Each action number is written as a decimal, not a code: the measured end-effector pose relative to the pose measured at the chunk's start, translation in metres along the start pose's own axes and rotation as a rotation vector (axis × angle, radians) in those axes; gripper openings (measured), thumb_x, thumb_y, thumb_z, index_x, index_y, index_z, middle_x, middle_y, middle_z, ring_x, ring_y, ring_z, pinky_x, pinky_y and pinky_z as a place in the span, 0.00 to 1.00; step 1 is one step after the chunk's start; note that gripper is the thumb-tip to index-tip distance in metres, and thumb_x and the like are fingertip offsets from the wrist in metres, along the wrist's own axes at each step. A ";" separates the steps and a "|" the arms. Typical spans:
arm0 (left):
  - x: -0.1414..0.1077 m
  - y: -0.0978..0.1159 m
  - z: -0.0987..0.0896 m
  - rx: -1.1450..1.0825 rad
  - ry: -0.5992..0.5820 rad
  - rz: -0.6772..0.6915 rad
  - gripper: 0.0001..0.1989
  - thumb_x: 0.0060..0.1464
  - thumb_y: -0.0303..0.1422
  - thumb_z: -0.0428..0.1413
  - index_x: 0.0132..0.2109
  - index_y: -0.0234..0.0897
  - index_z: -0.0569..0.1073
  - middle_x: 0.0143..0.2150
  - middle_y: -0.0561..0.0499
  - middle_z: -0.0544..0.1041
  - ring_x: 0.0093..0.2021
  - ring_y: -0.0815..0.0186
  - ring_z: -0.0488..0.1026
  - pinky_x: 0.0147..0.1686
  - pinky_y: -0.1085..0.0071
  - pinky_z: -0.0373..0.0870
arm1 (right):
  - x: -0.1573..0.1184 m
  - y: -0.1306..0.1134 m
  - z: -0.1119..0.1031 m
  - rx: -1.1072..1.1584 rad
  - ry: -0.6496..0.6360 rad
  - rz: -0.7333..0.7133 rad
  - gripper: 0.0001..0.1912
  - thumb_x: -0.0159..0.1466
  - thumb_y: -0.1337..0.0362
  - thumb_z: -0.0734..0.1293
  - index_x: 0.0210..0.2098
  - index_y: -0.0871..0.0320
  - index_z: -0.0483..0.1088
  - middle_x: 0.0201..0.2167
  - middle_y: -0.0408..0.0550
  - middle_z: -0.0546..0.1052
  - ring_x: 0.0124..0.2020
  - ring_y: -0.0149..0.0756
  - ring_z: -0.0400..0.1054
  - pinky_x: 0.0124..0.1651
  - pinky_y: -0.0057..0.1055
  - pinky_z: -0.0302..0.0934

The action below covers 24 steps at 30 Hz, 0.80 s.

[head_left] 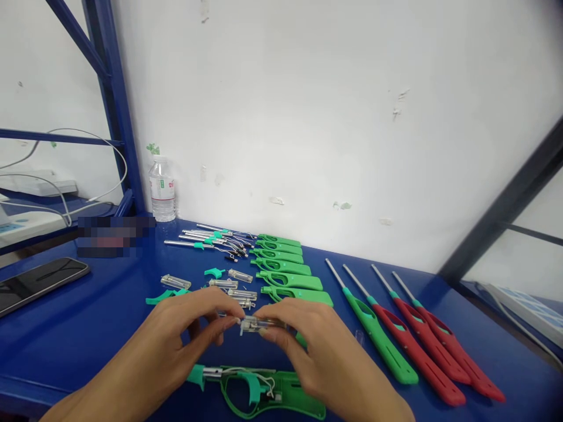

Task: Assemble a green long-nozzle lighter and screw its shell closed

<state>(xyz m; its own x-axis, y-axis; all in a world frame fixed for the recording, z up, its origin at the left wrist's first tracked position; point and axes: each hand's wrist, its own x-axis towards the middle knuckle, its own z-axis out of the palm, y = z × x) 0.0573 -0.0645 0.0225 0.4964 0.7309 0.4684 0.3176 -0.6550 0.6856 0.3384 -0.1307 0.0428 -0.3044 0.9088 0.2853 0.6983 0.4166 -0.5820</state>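
Your left hand [176,334] and right hand [316,346] pinch a clear lighter insert [257,324] between their fingers, above the blue surface [88,328]. An open green lighter shell [264,392] lies just below; finished lighters [413,328] lie to the right.

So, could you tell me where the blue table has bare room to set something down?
Free: between the phone and the left hand, and behind the finished lighters toward the wall. Crowded: the clear parts and green shells ahead of both hands.
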 end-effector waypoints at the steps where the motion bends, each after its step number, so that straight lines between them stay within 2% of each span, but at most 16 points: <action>1: 0.000 0.001 0.000 -0.007 0.007 -0.015 0.11 0.82 0.39 0.64 0.49 0.50 0.92 0.35 0.56 0.89 0.31 0.64 0.86 0.32 0.76 0.81 | 0.000 0.001 0.000 0.004 -0.003 0.000 0.17 0.86 0.68 0.75 0.65 0.44 0.93 0.60 0.41 0.97 0.61 0.51 0.93 0.65 0.44 0.81; 5: 0.002 0.005 0.001 -0.033 0.039 -0.068 0.12 0.80 0.44 0.65 0.45 0.50 0.89 0.33 0.58 0.88 0.28 0.65 0.85 0.29 0.76 0.79 | 0.000 0.003 0.002 0.019 -0.007 -0.007 0.16 0.86 0.66 0.75 0.66 0.46 0.94 0.62 0.42 0.98 0.64 0.52 0.93 0.69 0.45 0.82; 8: 0.000 0.004 0.001 -0.021 0.023 -0.102 0.13 0.80 0.45 0.64 0.45 0.50 0.88 0.31 0.58 0.85 0.28 0.65 0.82 0.27 0.75 0.74 | 0.000 0.005 0.003 0.003 -0.003 -0.008 0.17 0.87 0.66 0.74 0.66 0.48 0.94 0.61 0.44 0.98 0.64 0.54 0.94 0.68 0.47 0.84; 11: -0.005 0.001 0.002 -0.033 -0.006 -0.125 0.14 0.84 0.44 0.62 0.45 0.48 0.86 0.35 0.57 0.84 0.31 0.66 0.82 0.30 0.75 0.74 | 0.000 0.005 0.003 -0.003 -0.004 -0.020 0.16 0.87 0.67 0.74 0.66 0.49 0.94 0.62 0.45 0.98 0.63 0.56 0.94 0.66 0.46 0.85; 14: -0.008 0.003 0.005 -0.085 -0.016 -0.103 0.18 0.84 0.43 0.60 0.40 0.46 0.80 0.35 0.56 0.81 0.30 0.67 0.78 0.30 0.74 0.76 | 0.001 0.004 0.001 0.010 -0.022 -0.015 0.17 0.87 0.69 0.75 0.66 0.48 0.93 0.61 0.43 0.98 0.62 0.52 0.94 0.64 0.42 0.84; 19: -0.007 0.010 0.009 -0.137 -0.014 -0.051 0.26 0.86 0.42 0.61 0.36 0.47 0.62 0.33 0.59 0.78 0.28 0.70 0.72 0.30 0.74 0.74 | 0.002 0.003 -0.002 -0.004 -0.061 -0.044 0.19 0.87 0.75 0.73 0.66 0.50 0.92 0.56 0.41 0.97 0.57 0.46 0.93 0.61 0.38 0.79; 24: -0.016 0.011 0.010 -0.083 -0.043 0.016 0.27 0.90 0.38 0.56 0.36 0.47 0.58 0.34 0.58 0.78 0.30 0.69 0.73 0.32 0.72 0.72 | -0.001 0.009 0.000 -0.035 -0.008 -0.191 0.21 0.87 0.77 0.70 0.69 0.54 0.89 0.52 0.45 0.95 0.52 0.44 0.91 0.59 0.37 0.79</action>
<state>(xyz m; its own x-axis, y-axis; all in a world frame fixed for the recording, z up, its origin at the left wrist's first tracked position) 0.0613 -0.0847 0.0167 0.5354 0.7107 0.4563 0.2423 -0.6468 0.7232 0.3449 -0.1273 0.0368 -0.4387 0.8135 0.3817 0.6494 0.5806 -0.4912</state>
